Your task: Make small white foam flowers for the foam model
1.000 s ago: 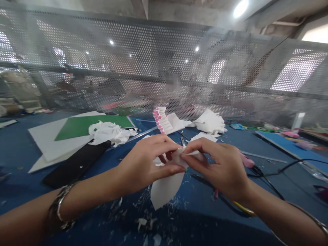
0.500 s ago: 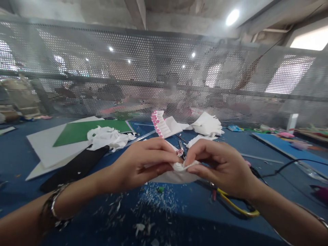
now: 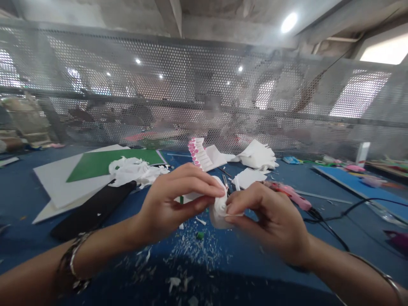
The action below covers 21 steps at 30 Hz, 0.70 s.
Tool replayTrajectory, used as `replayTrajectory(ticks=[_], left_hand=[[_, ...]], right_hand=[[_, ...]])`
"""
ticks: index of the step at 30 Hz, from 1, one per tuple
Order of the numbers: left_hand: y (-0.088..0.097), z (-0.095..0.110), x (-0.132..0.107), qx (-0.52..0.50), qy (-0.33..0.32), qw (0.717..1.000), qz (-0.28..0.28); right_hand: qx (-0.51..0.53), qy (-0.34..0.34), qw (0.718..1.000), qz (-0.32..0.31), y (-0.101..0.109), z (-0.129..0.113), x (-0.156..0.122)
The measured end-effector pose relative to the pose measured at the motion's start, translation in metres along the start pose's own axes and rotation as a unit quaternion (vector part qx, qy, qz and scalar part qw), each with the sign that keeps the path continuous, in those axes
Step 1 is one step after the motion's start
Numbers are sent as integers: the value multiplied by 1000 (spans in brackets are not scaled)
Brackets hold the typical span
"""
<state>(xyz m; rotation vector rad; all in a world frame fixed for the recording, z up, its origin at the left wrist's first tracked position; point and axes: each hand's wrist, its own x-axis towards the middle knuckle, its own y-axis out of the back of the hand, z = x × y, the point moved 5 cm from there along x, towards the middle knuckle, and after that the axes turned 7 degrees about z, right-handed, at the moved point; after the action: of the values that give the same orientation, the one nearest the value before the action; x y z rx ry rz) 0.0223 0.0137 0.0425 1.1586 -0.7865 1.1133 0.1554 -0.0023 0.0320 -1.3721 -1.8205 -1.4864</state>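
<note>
A rolled white paper piece (image 3: pixel 219 210), soft and coiled like a rosette, is between my hands at the middle of the head view. My left hand (image 3: pixel 181 195) pinches its upper left side between thumb and fingers. With thumb and forefinger my right hand (image 3: pixel 270 216) grips its right edge, where a thin flap sticks out. Just behind the roll, scissor blades (image 3: pixel 226 182) lie on the table; their handles are hidden by my right hand. A pink glue gun (image 3: pixel 291 194) with a black cord rests beyond the right hand.
White sheets (image 3: pixel 51 178), a green sheet (image 3: pixel 95 163), crumpled white paper (image 3: pixel 135 170) and a long black object (image 3: pixel 95 210) lie left. Pink-edged pleated paper (image 3: pixel 202 157) and a white stack (image 3: pixel 258 155) stand behind. A blue board (image 3: pixel 357 187) lies right. Scraps litter the blue table (image 3: pixel 143 272).
The white roll has been turned more upright between my fingers. My right hand has shifted slightly left and down, uncovering the glue gun and covering the yellow scissor handle.
</note>
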Motion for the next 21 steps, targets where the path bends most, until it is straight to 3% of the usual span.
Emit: replayTrajectory(ticks=[3, 7, 11, 16, 21], left_hand=[[-4, 1, -4, 15, 13, 999, 34], [-9, 6, -7, 25, -22, 999, 10], [-9, 4, -8, 38, -32, 999, 9], [-12, -2, -11, 51, 19, 999, -4], [-14, -2, -11, 85, 56, 994, -26]], right_hand=[[-41, 37, 998, 13, -1, -2, -1], [-88, 80, 992, 36, -1, -4, -3], [-105, 75, 991, 27, 0, -4, -2], [-121, 67, 990, -12, -1, -3, -3], [-135, 45, 990, -4, -3, 0, -5]])
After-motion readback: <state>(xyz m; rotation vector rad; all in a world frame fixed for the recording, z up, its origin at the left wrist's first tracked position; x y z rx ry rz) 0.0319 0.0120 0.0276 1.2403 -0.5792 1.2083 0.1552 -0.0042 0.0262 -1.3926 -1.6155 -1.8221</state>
